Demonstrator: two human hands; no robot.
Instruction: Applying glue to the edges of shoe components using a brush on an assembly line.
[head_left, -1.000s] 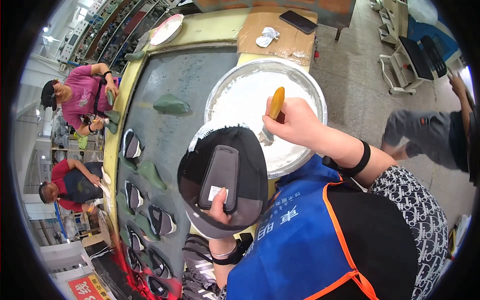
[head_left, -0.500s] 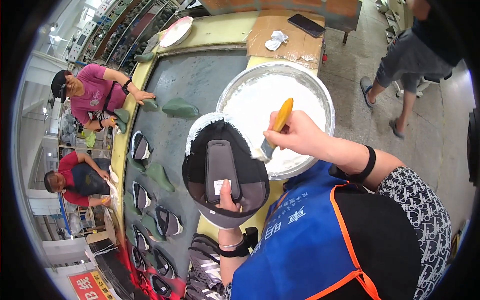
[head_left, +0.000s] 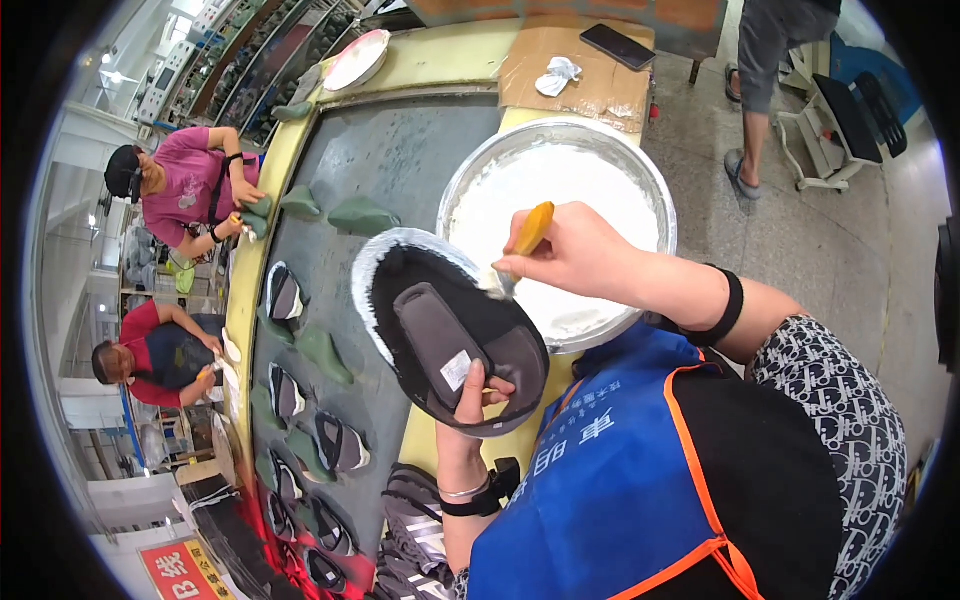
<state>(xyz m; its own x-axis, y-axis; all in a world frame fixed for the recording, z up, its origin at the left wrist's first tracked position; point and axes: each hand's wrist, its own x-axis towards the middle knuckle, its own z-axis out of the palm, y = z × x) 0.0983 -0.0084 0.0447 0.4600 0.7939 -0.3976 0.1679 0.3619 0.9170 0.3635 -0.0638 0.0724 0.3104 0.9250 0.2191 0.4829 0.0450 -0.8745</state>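
Left hand (head_left: 470,405) on white-labelled shoe upper (head_left: 436,325)

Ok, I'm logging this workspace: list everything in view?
Held upper: one, dark, centre
Brush: one, yellow handle, centre
Basin: one, silver, centre right
Paste: some, white, in basin
Cardboard: one, brown, top
Phone: one, black, on cardboard
Tissue: one, white, on cardboard
Dish: one, white, top
Table: one, yellow and grey, left
Uppers: several, dark, on table
Pile: one, grey, bottom
Forms: several, green, along table
Workers: two, pink and red shirts, left
Legs: two, grey trousers, upper right
Stand: one, white and black, upper right
Shelves: several, dark, upper left
Apron: one, blue, bottom
Left grip: one, on held upper
Right grip: one, around brush
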